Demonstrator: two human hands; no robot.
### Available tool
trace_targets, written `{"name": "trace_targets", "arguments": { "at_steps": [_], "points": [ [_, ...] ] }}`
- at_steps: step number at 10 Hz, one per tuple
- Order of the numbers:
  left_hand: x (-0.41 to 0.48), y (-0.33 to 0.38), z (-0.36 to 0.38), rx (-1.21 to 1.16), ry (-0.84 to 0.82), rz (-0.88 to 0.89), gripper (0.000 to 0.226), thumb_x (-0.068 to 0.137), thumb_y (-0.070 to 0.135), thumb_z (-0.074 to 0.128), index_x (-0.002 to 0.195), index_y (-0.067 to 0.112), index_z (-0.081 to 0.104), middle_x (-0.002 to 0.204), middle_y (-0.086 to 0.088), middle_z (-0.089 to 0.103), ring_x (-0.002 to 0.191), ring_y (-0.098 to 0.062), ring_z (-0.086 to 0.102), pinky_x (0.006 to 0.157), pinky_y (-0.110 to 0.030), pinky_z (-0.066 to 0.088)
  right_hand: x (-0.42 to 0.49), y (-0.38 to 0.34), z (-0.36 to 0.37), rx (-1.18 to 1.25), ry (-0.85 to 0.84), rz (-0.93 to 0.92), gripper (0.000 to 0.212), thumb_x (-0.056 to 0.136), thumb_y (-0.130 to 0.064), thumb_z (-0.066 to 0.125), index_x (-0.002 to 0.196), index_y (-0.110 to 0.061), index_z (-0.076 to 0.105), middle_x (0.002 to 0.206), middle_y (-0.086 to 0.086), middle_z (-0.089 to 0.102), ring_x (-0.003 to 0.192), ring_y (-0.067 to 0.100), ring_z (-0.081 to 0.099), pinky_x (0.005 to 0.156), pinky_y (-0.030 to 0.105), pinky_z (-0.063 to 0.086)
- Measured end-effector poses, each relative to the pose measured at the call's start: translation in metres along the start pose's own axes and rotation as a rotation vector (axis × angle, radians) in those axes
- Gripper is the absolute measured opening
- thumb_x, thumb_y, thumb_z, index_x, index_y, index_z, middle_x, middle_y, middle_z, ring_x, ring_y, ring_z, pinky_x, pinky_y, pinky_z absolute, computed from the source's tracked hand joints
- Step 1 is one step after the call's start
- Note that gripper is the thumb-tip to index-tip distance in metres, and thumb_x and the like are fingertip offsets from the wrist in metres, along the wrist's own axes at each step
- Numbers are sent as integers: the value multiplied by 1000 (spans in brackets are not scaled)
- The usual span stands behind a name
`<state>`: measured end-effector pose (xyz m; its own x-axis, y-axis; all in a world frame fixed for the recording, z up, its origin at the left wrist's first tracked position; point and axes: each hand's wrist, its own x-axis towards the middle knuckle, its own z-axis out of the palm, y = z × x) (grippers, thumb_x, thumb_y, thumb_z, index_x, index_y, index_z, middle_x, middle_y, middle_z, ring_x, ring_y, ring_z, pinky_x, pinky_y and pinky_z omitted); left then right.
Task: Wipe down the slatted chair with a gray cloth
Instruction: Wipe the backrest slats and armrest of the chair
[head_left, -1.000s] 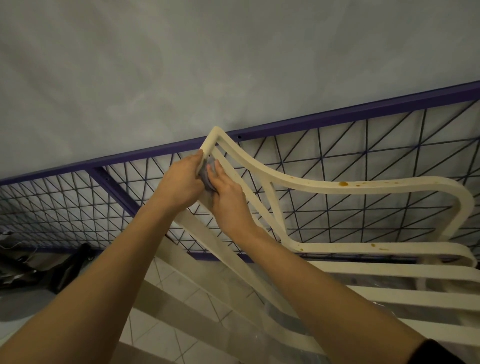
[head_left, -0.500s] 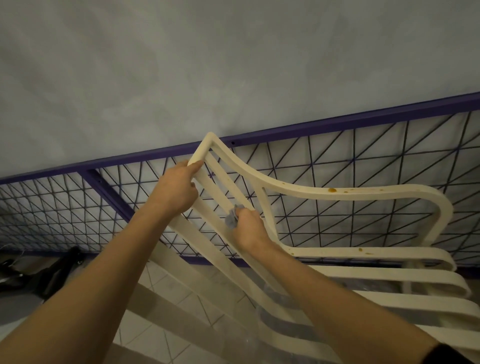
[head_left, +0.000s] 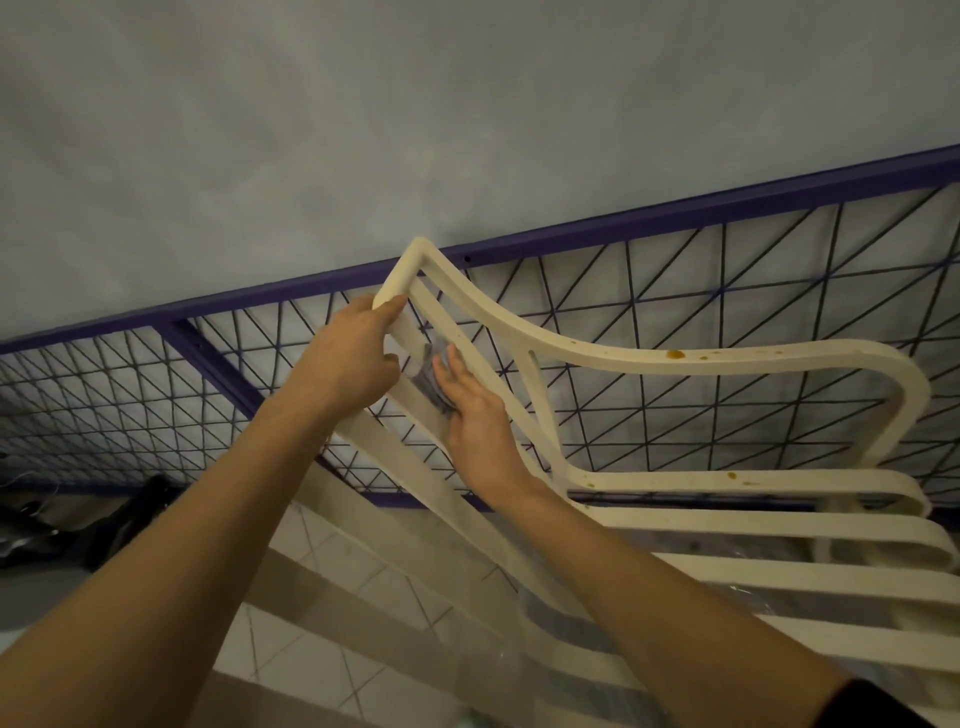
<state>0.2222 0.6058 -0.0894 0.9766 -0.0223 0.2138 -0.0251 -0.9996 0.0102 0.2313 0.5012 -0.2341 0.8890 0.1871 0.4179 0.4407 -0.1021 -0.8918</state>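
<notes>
A cream slatted chair (head_left: 613, 353) with a curved arm fills the middle and right of the view; brown spots dot its arm. My left hand (head_left: 348, 358) grips the chair's upper back corner, fingers wrapped around a slat. Just to its right, my right hand (head_left: 478, 421) presses a gray cloth (head_left: 434, 379) flat against a back slat, fingers extended over it. Most of the cloth is hidden under my palm.
A purple-framed wire mesh panel (head_left: 675, 218) leans on the pale wall behind the chair. White floor tiles (head_left: 332, 571) show between the slats. Dark objects (head_left: 119, 525) lie on the floor at the left.
My right hand slid down the slat with the cloth, then came back up close to my left hand. The left hand kept its grip on the chair's corner.
</notes>
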Motion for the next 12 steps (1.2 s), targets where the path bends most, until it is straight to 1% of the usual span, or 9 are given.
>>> {"name": "trace_targets", "arguments": {
  "at_steps": [3,4,5,6,7,9,10,11,12],
  "points": [
    [-3,6,1,254,-31,43,68,91,26,62,150,23,28,161,-5,1,138,-33,32,106,-48,38,-44,52,-15,-26,-17,150,60,94,11,44,148,-11,32,158,2,22,146,11,18,117,16,13],
    [1,16,10,540,-98,141,67,90,29,61,149,24,29,161,-7,-6,148,-32,3,115,-57,19,-54,74,-23,-244,-84,145,65,89,14,41,148,-10,31,158,7,23,147,24,19,120,37,18],
    [1,33,37,741,-141,324,59,92,37,53,146,25,34,161,-9,7,149,-29,0,115,-62,1,-63,90,-28,-282,-101,174,65,88,14,41,147,-9,32,157,9,25,146,26,20,119,35,17],
    [-6,36,70,691,-236,287,53,94,37,48,145,23,39,159,-7,21,149,-26,5,115,-61,-5,-67,103,-28,-333,-104,179,64,88,14,42,147,-9,32,157,9,26,146,24,21,118,31,17],
    [-15,48,90,730,-283,340,49,96,33,44,143,21,42,158,-7,23,149,-25,6,116,-59,-5,-75,117,-27,-337,-53,128,52,96,2,49,146,-12,37,153,0,33,142,11,28,114,20,23],
    [-18,64,128,709,-379,371,44,93,32,47,136,21,50,150,-4,37,145,-25,19,116,-59,-3,-97,169,-28,-186,-30,198,53,93,-34,61,142,-19,46,145,-5,46,135,8,41,117,35,27],
    [-17,69,145,692,-392,378,42,92,30,49,133,22,52,144,-3,44,142,-25,26,116,-59,-2,-107,195,-33,-253,-59,256,55,88,-39,67,138,-23,51,143,-8,48,135,8,40,118,34,26],
    [-17,70,155,664,-373,391,40,91,28,51,130,21,55,137,-2,50,137,-25,34,117,-59,-1,-122,226,-42,-548,-280,253,49,93,-27,60,140,-29,47,141,-8,46,137,9,29,115,30,20],
    [-19,73,165,660,-360,421,38,90,27,52,127,21,57,131,-2,54,133,-25,38,117,-57,1,-131,239,-49,-568,-191,384,39,84,-69,53,114,-45,59,108,-4,63,110,23,56,100,41,40]
  ]
}}
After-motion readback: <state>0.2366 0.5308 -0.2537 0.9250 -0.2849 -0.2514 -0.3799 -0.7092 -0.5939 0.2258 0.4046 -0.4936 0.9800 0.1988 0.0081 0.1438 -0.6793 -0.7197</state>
